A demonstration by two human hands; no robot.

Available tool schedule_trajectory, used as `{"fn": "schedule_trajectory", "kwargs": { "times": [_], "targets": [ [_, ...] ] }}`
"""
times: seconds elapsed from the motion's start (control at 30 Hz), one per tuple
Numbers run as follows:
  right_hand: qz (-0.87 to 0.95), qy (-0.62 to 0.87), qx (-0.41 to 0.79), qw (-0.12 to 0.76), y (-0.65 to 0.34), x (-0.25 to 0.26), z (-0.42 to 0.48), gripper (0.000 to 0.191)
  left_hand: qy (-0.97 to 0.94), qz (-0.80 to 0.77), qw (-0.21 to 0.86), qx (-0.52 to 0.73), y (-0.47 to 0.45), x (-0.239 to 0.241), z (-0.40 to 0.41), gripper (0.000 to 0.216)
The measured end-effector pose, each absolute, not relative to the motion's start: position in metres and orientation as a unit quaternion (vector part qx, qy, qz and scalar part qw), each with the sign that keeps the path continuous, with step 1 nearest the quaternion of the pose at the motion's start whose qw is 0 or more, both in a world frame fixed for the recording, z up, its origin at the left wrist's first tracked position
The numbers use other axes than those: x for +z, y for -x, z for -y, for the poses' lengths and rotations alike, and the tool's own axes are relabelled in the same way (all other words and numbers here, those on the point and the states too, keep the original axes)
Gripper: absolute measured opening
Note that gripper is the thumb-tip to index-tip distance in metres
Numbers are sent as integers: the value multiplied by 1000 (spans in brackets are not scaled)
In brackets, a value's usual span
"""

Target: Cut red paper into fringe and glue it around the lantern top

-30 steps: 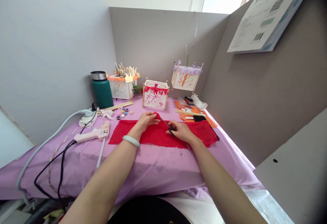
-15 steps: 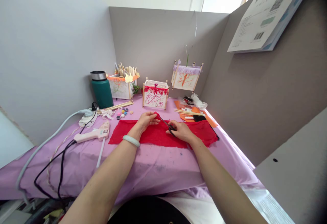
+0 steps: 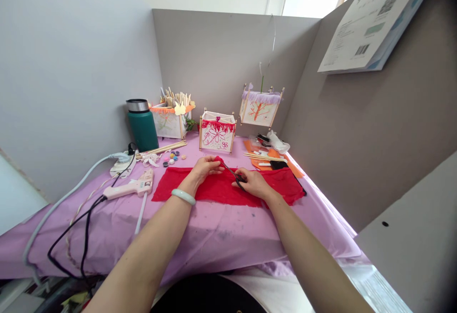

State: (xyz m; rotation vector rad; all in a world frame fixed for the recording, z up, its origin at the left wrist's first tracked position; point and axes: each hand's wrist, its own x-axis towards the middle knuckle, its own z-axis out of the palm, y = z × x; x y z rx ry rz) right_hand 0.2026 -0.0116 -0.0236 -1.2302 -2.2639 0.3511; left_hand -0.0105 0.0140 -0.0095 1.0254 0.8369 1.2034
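A long piece of red cloth (image 3: 228,194) lies flat across the table in front of me. My left hand (image 3: 206,169), with a pale bangle at its wrist, pinches the cloth's far edge and lifts a small bit of it. My right hand (image 3: 254,183) grips black-handled scissors (image 3: 238,179) by the loops. Their blades point up and left to the raised cloth by my left fingertips. Whether the blades are parted is too small to tell.
Behind the cloth stands a small lantern (image 3: 217,136) with red fringe; another lantern (image 3: 260,110) hangs right of it. A green bottle (image 3: 142,125), a lantern box of sticks (image 3: 171,121) and a glue gun (image 3: 134,186) with cables are at left. Sticks (image 3: 264,157) lie at right.
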Motion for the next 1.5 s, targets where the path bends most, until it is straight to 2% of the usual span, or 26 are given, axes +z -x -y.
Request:
{"fn": "schedule_trajectory", "kwargs": {
  "times": [1.5],
  "targets": [
    [838, 455, 137, 268, -203, -24, 12, 32, -448, -375, 626, 517, 10, -9, -14, 15]
  ]
}}
